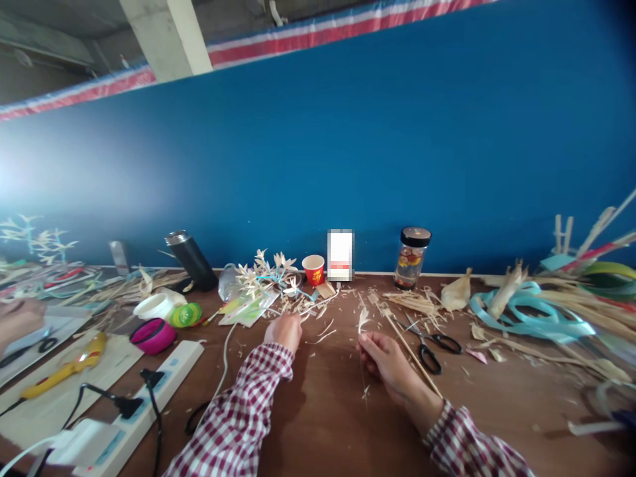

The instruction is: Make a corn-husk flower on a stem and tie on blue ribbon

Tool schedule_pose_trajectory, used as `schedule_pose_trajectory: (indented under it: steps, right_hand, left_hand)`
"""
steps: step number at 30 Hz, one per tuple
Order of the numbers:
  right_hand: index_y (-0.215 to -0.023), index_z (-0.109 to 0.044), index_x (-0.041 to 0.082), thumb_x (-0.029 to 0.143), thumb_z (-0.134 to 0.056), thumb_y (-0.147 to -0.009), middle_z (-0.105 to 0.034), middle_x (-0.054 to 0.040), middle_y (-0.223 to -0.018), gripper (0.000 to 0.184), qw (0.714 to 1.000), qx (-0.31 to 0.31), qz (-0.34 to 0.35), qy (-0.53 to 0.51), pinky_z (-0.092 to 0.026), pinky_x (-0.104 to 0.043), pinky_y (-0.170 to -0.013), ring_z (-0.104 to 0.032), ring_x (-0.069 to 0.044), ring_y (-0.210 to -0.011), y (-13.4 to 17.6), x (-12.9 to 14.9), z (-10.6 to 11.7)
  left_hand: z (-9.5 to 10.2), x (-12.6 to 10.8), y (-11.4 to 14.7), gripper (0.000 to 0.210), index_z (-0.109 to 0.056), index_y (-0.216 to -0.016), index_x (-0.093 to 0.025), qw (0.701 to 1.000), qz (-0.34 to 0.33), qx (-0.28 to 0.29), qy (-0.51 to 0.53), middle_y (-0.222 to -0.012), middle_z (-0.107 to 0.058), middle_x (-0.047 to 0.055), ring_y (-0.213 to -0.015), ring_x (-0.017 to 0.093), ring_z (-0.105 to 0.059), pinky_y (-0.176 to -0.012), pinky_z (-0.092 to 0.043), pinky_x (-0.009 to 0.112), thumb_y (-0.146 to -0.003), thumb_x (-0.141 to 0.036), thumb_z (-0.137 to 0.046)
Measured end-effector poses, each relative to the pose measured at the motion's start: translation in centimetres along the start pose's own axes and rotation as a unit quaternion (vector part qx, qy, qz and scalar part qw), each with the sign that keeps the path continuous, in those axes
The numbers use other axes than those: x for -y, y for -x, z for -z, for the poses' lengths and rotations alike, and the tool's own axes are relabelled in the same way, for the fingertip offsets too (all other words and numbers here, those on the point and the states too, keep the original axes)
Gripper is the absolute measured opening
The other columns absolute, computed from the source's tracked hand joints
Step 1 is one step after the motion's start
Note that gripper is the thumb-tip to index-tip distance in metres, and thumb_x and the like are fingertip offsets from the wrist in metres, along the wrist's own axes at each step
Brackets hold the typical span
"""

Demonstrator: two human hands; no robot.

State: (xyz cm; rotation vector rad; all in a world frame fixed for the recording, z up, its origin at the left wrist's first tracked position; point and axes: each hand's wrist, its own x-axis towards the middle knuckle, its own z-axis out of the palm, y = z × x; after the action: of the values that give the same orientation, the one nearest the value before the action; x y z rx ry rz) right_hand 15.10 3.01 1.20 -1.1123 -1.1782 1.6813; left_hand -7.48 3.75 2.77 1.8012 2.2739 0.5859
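Note:
My right hand (pixel 383 358) pinches a small pale flower (pixel 364 320) between thumb and fingertips; it looks made of thin dried husk. A thin strand hangs below that hand. My left hand (pixel 287 330) rests low over the table, back of the hand up, at the near edge of the pale scraps (pixel 293 306). Its fingers point away from me and are mostly hidden, so what they hold does not show. Just beyond it lies a bunch of similar pale flowers (pixel 271 273) on light-blue stems. Black-handled scissors (pixel 431 350) lie right of my right hand, beside a thin stick.
A red paper cup (pixel 314 270), a blurred-out white phone-like object (pixel 340 255) and a lidded jar (pixel 411 260) stand by the blue partition. At left are a power strip (pixel 163 391), a yellow glue gun (pixel 74 366) and another person's hand (pixel 20 321). Blue ribbon (pixel 531 315) lies right.

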Motion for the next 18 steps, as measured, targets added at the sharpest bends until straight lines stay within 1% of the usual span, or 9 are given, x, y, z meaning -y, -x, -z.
schedule_pose_trajectory:
  steps: [2, 4, 6, 9, 11, 14, 16, 18]
  right_hand:
    - [-0.065, -0.052, 0.015, 0.045, -0.057, -0.072, -0.045, 0.0058, -0.047, 0.031, 1.0, 0.002, 0.001, -0.004, -0.017, -0.018, -0.038, -0.031, -0.004, -0.037, 0.0, 0.0, 0.0]
    - [-0.065, -0.051, 0.015, 0.046, -0.057, -0.072, -0.043, 0.0068, -0.045, 0.032, 1.0, 0.004, 0.002, -0.007, -0.015, -0.018, -0.038, -0.03, -0.003, -0.036, 0.1, 0.1, 0.0]
    - [-0.065, -0.05, 0.015, 0.046, -0.057, -0.072, -0.042, 0.0075, -0.045, 0.032, 1.0, 0.005, 0.0, -0.008, -0.015, -0.018, -0.038, -0.03, -0.004, -0.036, 0.2, 0.3, -0.1]
    - [-0.064, -0.049, 0.016, 0.046, -0.058, -0.071, -0.041, 0.0078, -0.045, 0.032, 1.0, 0.002, -0.004, -0.007, -0.014, -0.018, -0.038, -0.03, -0.004, -0.036, 0.3, 0.4, -0.1]
    - [-0.065, -0.049, 0.016, 0.046, -0.058, -0.071, -0.042, 0.0076, -0.045, 0.032, 1.0, 0.002, -0.006, -0.006, -0.014, -0.018, -0.037, -0.03, -0.004, -0.036, 0.3, 0.4, -0.2]
    - [-0.066, -0.049, 0.016, 0.045, -0.057, -0.072, -0.042, 0.0076, -0.045, 0.031, 1.0, 0.003, -0.005, -0.005, -0.014, -0.018, -0.037, -0.03, -0.004, -0.036, 0.2, 0.4, -0.2]
    - [-0.066, -0.049, 0.016, 0.045, -0.056, -0.073, -0.041, 0.0079, -0.045, 0.031, 1.0, 0.003, -0.002, -0.005, -0.015, -0.017, -0.037, -0.03, -0.004, -0.036, 0.2, 0.3, -0.2]
    - [-0.066, -0.05, 0.016, 0.045, -0.056, -0.073, -0.042, 0.0079, -0.045, 0.031, 1.0, 0.002, 0.001, -0.005, -0.015, -0.017, -0.037, -0.03, -0.004, -0.036, 0.2, 0.2, -0.2]
  left_hand:
    - [0.0, -0.1, 0.3, 0.007, -0.064, -0.069, -0.018, 0.996, 0.028, -0.016, 0.084, -0.076, -0.068, 0.005, -0.08, 0.019, -0.063, -0.073, -0.047, 0.029, -0.071, -0.014, -0.059]
    - [-0.5, -0.3, 0.6, 0.006, -0.063, -0.069, -0.018, 0.981, 0.063, -0.023, 0.183, -0.066, -0.068, 0.003, -0.068, 0.017, -0.065, -0.065, -0.05, 0.028, -0.072, -0.017, -0.058]
    - [-1.3, -0.5, 0.9, 0.006, -0.063, -0.074, -0.017, 0.956, 0.097, -0.022, 0.277, -0.06, -0.067, 0.002, -0.058, 0.016, -0.064, -0.057, -0.051, 0.026, -0.072, -0.019, -0.057]
    - [-2.2, -0.7, 0.9, 0.007, -0.062, -0.075, -0.016, 0.914, 0.136, -0.028, 0.381, -0.055, -0.065, 0.001, -0.05, 0.014, -0.062, -0.052, -0.052, 0.026, -0.069, -0.018, -0.061]
    - [-2.2, -0.6, 0.8, 0.006, -0.063, -0.07, -0.015, 0.889, 0.157, -0.032, 0.43, -0.052, -0.064, 0.001, -0.048, 0.014, -0.061, -0.05, -0.052, 0.027, -0.067, -0.02, -0.064]
    - [-1.5, -0.3, 0.5, 0.009, -0.065, -0.065, -0.014, 0.859, 0.178, -0.035, 0.478, -0.051, -0.063, 0.001, -0.045, 0.012, -0.059, -0.045, -0.051, 0.025, -0.063, -0.022, -0.069]
    - [-1.0, -0.4, 0.5, 0.01, -0.067, -0.065, -0.014, 0.842, 0.19, -0.032, 0.504, -0.049, -0.062, 0.001, -0.042, 0.011, -0.056, -0.042, -0.049, 0.022, -0.06, -0.022, -0.072]
    - [-0.9, -1.0, 0.6, 0.011, -0.067, -0.069, -0.013, 0.82, 0.202, -0.02, 0.535, -0.05, -0.062, 0.001, -0.042, 0.009, -0.055, -0.041, -0.048, 0.02, -0.061, -0.02, -0.071]
